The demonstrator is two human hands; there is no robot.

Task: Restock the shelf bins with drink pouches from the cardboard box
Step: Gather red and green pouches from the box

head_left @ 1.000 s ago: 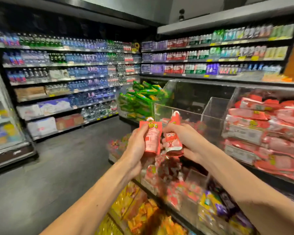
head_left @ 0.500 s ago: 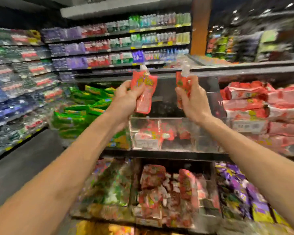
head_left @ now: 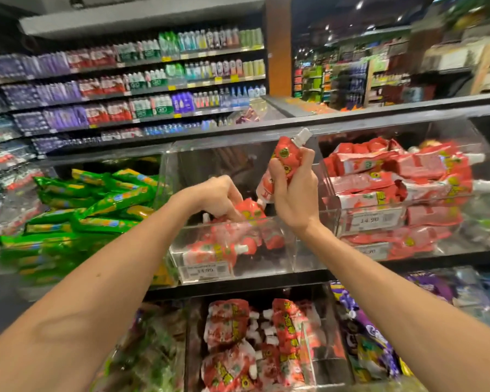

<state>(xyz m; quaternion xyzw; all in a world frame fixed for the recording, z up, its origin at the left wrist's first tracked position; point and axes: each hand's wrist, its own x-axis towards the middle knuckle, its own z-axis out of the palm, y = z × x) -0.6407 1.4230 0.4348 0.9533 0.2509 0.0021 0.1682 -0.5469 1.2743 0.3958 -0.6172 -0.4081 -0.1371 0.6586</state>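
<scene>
The left hand (head_left: 219, 198) has dropped into the clear acrylic bin (head_left: 277, 260) on the black shelf (head_left: 238, 287), gripping a red spouted drink pouch (head_left: 249, 212). The right hand (head_left: 293, 193) clutches a second red pouch (head_left: 287, 157) above. Green packets (head_left: 96, 205) lie left, bottle shelves (head_left: 153, 89) far behind.

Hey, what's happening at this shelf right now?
A person is stocking a shelf with red drink pouches. The left hand holds one pouch low inside the clear bin, which has only a few in it. The right hand grips a second pouch above that bin. The neighbouring bin on the right looks full.
</scene>
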